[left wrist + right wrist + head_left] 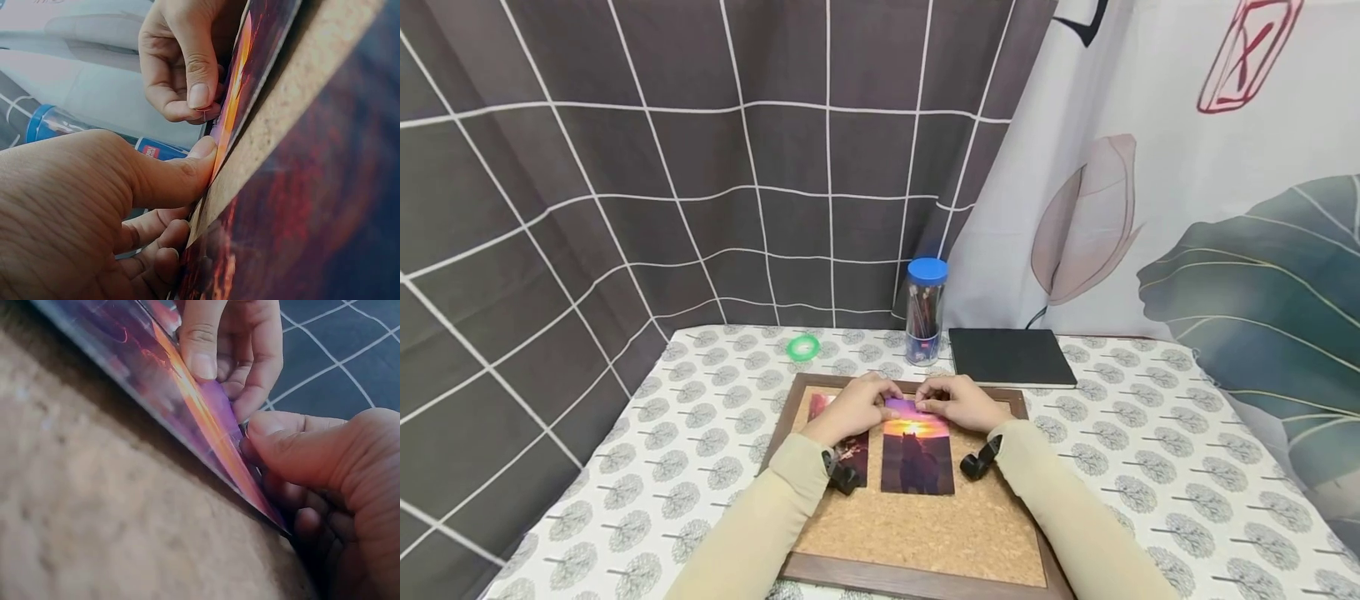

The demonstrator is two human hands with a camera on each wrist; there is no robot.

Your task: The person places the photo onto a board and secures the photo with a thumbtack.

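Both hands are up at the top edge of the sunset photo (916, 454), which lies on the cork board (925, 525) in the middle of the surface (1150, 467). The left hand (852, 407) has its thumb pressed on the photo's top left corner, other fingers curled under. The right hand (961, 402) pinches something tiny at the top right corner, can't tell what. A second photo (848, 442) sits just left, partly under the left wrist. A blue-lidded pencil jar (925, 311), black notebook (1011, 357) and green tape ring (803, 347) sit behind the board.

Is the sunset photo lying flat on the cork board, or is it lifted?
Mostly flat: the sunset photo lies on the cork board. Left hand and right hand hold its top edge; whether that edge is raised, cannot tell.
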